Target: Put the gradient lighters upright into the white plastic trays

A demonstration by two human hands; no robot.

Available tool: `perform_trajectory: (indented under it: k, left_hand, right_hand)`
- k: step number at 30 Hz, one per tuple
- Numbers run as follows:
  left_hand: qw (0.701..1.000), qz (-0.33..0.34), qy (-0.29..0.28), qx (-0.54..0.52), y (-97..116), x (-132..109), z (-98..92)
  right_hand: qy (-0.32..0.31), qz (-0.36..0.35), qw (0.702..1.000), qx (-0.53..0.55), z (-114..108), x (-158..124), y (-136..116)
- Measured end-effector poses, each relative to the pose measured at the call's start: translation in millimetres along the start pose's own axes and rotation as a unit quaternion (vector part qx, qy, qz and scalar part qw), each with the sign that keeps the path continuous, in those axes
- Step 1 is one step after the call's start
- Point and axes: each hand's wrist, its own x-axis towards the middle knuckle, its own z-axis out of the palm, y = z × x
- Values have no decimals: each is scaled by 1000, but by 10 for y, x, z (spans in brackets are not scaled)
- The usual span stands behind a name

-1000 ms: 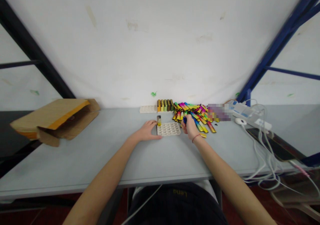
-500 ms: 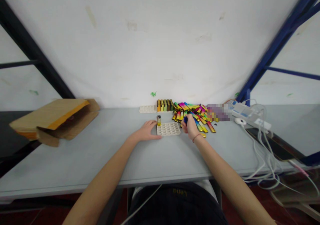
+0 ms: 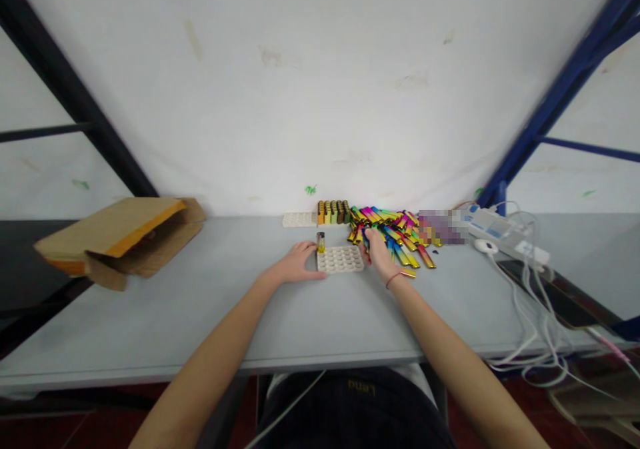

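A white tray with rows of round holes (image 3: 341,260) lies on the table in front of me. My left hand (image 3: 299,262) grips its left side, fingers at the far corner and thumb at the near one. One yellow-gold lighter (image 3: 321,243) stands upright in the tray's far left corner. My right hand (image 3: 379,254) is closed around a blue lighter (image 3: 366,236), just right of the tray; the fingers partly hide it. Behind and beside that hand spreads a pile of shiny multicoloured lighters (image 3: 406,258), lying on their sides.
Against the wall stand several upright lighters in rows (image 3: 334,212), beside another white holed tray (image 3: 299,219). An opened cardboard box (image 3: 115,232) sits at the left. To the right are a power strip (image 3: 505,232), white cables (image 3: 517,302) and a dark flat device (image 3: 555,296).
My right hand with the blue lighter has moved slightly left, nearer the tray's right edge. My left hand stays at the tray. The whole view has shifted a little.
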Motion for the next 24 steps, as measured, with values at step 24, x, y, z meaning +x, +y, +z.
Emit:
perform_trajectory:
  k: [24]
  left_hand:
    - [1000, 9, 6, -11, 10, 3, 33]
  right_hand:
    - [-86, -231, 932, -266, 413, 131, -67]
